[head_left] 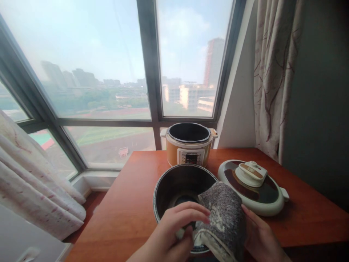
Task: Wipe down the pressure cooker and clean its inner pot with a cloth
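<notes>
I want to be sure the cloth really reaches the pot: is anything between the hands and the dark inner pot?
Nothing visible. The left hand and right hand hold the grey cloth draped over the rim of the inner pot. The cooker base and lid stand apart, behind.

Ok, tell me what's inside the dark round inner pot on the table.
The dark round inner pot shows bare dark wall and some floor. A grey speckled cloth drapes over its near rim, with the left hand and right hand on it, hiding the rest.

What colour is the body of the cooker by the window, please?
The cooker body is orange-gold with a white rim, in the head view.
</notes>
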### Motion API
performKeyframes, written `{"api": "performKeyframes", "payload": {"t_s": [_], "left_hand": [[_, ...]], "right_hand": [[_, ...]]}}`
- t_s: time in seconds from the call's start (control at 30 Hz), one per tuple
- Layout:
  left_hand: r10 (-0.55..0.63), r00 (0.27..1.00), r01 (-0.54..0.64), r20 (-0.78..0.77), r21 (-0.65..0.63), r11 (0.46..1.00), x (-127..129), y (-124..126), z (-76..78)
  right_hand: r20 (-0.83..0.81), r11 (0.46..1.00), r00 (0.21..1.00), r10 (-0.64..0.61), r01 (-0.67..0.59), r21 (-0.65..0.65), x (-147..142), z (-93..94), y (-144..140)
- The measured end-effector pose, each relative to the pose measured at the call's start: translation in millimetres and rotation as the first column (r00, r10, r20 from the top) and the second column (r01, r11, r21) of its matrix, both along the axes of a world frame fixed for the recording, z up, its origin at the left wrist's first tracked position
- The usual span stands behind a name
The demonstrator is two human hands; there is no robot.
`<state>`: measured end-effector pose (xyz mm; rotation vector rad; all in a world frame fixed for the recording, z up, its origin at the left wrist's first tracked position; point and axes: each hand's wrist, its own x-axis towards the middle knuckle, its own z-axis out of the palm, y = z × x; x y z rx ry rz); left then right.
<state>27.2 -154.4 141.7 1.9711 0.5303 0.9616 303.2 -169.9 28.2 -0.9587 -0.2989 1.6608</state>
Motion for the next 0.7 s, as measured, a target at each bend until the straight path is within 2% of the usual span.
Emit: {"api": "performKeyframes", "payload": {"t_s": [0.07, 0.13, 0.23, 0.33, 0.43, 0.53, 0.6, 0.7], "left_hand": [[-0.023, 0.998, 0.015, -0.056, -0.150, 0.989, 9.3, 1.8, 3.3], [-0.114, 0.988, 0.071, -0.106, -0.342, 0.937, 16.6, 6.7, 4.6], [-0.223, 0.971, 0.130, -0.086, -0.592, 0.795, 26.0, 19.8, 4.6], [-0.176, 0.984, 0.127, 0.015, -0.751, 0.648, 34.7, 36.5, 5.1], [-0.128, 0.982, 0.184, 0.137, -0.838, 0.513, 41.2, 50.7, 5.4], [-0.068, 0.967, 0.252, 0.247, -0.876, 0.410, 45.1, 57.9, 4.0], [-0.009, 0.971, 0.225, 0.237, -0.906, 0.360, 47.3, 58.4, 2.8], [0.057, 0.986, 0.127, 0.155, -0.933, 0.336, 49.8, 55.2, 1.9]], "right_hand": [[0.031, 0.995, 0.996, -0.083, 0.084, -0.052, -2.7, 16.7, 0.2], [0.089, 0.989, 0.986, -0.139, 0.143, -0.047, -9.0, 37.8, 3.7], [0.163, 0.990, 0.977, -0.138, 0.131, 0.056, -27.2, 68.6, 13.2], [0.222, 0.980, 0.967, -0.122, 0.082, 0.184, -49.9, 88.3, 23.8], [0.335, 0.957, 0.937, -0.093, -0.008, 0.289, -67.6, 97.0, 31.8], [0.447, 0.920, 0.894, 0.014, -0.187, 0.345, -74.9, 102.3, 37.1], [0.460, 0.887, 0.883, 0.094, -0.284, 0.364, -74.0, 104.7, 40.2], [0.471, 0.849, 0.865, 0.173, -0.373, 0.375, -65.9, 103.3, 44.5]]}}
